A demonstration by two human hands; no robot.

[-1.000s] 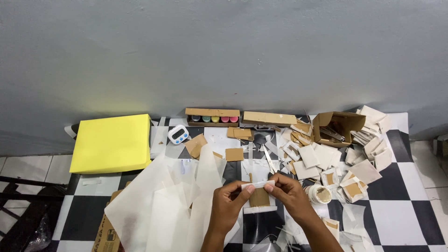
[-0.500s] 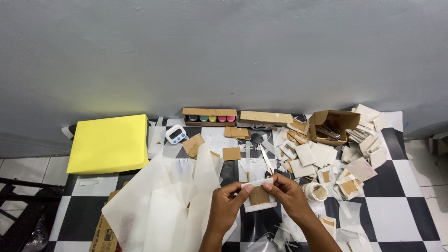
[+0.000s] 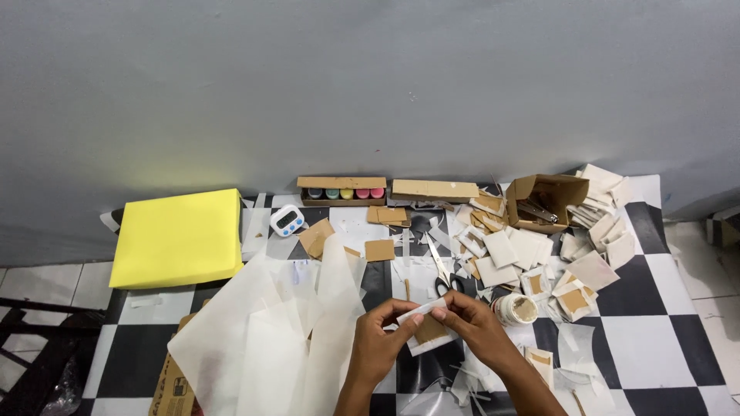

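1. Since the earlier frames both hands stay low in the middle of the view, and the small piece between them sits much as it did; the view itself has barely shifted
2. Left hand (image 3: 383, 344) pinches the left end of a small white paper-wrapped card (image 3: 428, 330) between thumb and forefinger, the other fingers curled under
3. Right hand (image 3: 476, 327) holds the card's right end, its fingertips pressed together on the upper white edge; brown card shows through the middle of the wrap
4. That card is held just above the checkered floor (image 3: 663, 331), between the two hands
5. It looks light and fairly stiff at its card core, while the paper skin seems thin and apt to crease or tear; I judge the edges and corners the safest hold, as the fingers have it now
6. Large sheets of white translucent paper (image 3: 262, 339) lie spread to the left, near the left wrist, and would likely slide or catch if brushed
7. Scissors (image 3: 442, 270) lie just beyond the hands, with a small round pot (image 3: 516, 309) beside the right hand
8. Farther off stand a yellow block (image 3: 177, 237), a small white timer (image 3: 287, 220), a tray of coloured paint pots (image 3: 342, 192), an open cardboard box (image 3: 543, 200) and a heap of finished white and brown squares (image 3: 539, 258)
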